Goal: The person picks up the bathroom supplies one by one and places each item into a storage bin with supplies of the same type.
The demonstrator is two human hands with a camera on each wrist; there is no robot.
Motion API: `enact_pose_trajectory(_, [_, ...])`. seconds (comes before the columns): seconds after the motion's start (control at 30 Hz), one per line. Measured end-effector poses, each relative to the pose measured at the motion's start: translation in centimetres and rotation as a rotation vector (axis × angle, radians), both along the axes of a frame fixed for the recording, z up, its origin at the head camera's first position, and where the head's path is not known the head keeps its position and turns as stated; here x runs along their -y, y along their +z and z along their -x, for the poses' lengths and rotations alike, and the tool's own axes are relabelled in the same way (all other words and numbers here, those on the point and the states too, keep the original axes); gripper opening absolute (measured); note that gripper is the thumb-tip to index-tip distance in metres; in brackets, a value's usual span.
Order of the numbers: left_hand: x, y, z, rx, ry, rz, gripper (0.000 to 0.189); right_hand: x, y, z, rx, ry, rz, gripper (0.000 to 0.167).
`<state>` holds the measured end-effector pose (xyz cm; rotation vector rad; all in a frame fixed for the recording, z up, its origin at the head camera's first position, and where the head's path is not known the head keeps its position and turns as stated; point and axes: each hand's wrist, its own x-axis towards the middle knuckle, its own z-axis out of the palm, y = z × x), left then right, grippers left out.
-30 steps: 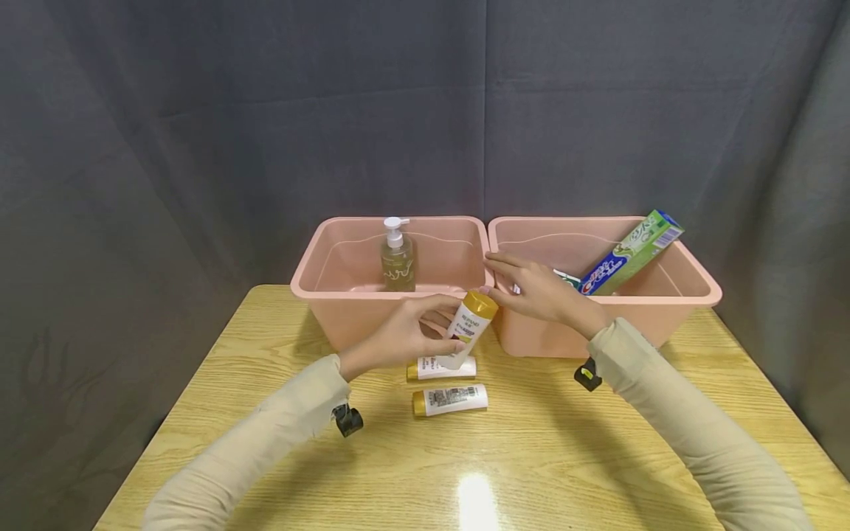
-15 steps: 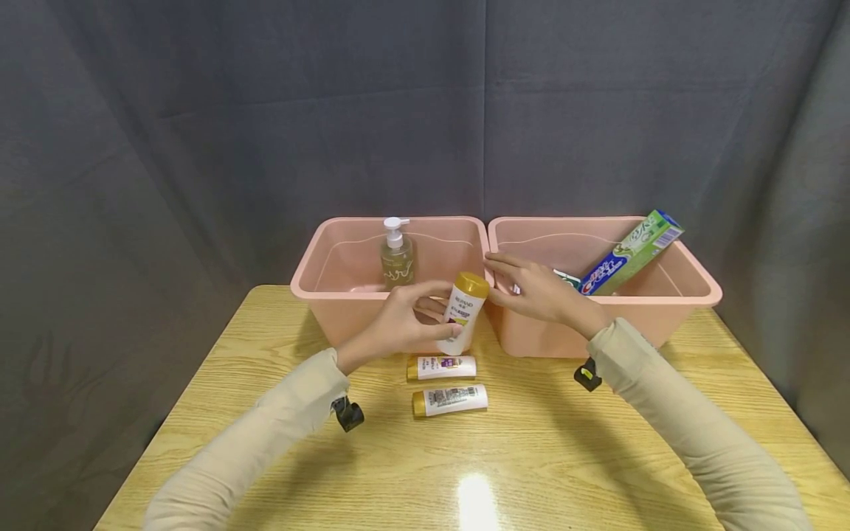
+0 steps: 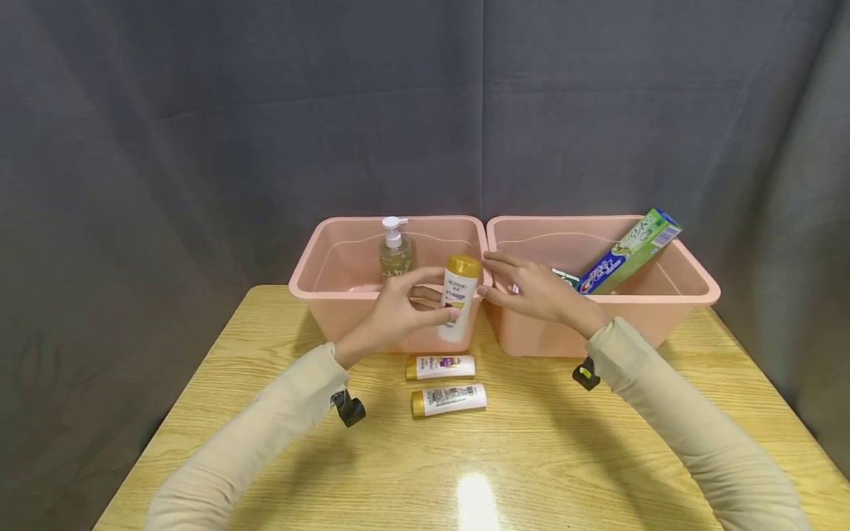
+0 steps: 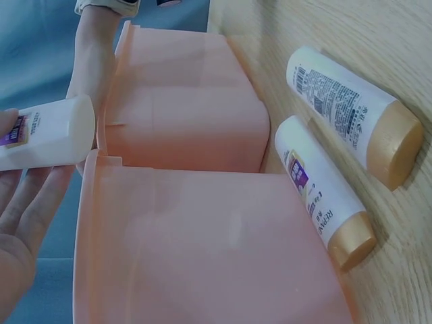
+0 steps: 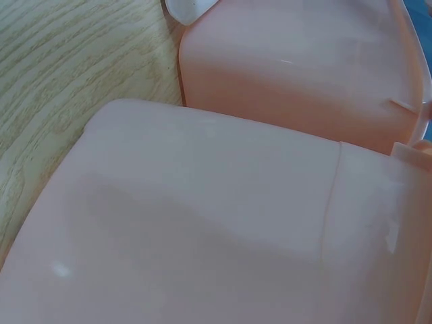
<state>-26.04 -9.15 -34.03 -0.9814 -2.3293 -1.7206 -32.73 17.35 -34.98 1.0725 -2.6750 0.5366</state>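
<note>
My left hand (image 3: 398, 310) grips a white shampoo bottle (image 3: 458, 299) with a gold cap, held upright in front of the left pink bin (image 3: 372, 296). In the left wrist view the thumb lies on one side of this bottle (image 4: 50, 135) and the fingers on the other. With fingers extended, my right hand (image 3: 531, 287) touches the area where the rims of the left bin and the right pink bin (image 3: 637, 300) meet. Two similar bottles lie on the table: a nearer one (image 3: 451, 399) and a farther one (image 3: 443, 366).
Inside the left bin stands a pump bottle (image 3: 396, 254). A toothpaste box (image 3: 631, 251) leans out of the right bin, with another small box (image 3: 566, 277) partly hidden beside it. The wooden table (image 3: 412, 472) extends toward the front; a grey curtain (image 3: 425, 110) hangs behind.
My left hand has raised the shampoo bottle, moved it slightly left and turned it more upright. The right hand stays at the rims.
</note>
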Motion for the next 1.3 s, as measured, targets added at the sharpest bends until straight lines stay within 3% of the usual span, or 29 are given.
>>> enact_pose_trajectory(0.43, [0.2, 0.5, 0.3, 0.055, 0.046, -0.074, 0.055, 0.0, 0.0, 0.2, -0.021, 0.012, -0.006, 0.067])
enact_pose_trajectory(0.7, [0.2, 0.8, 0.7, 0.023, 0.075, -0.058, 0.053, 0.0, 0.0, 0.0, -0.014, 0.015, 0.002, 0.067])
enact_pose_trajectory(1.3, [0.1, 1.5, 1.4, 0.004, 0.134, -0.128, 0.054, -0.1, 0.0, 0.0, -0.024, 0.017, 0.000, 0.067])
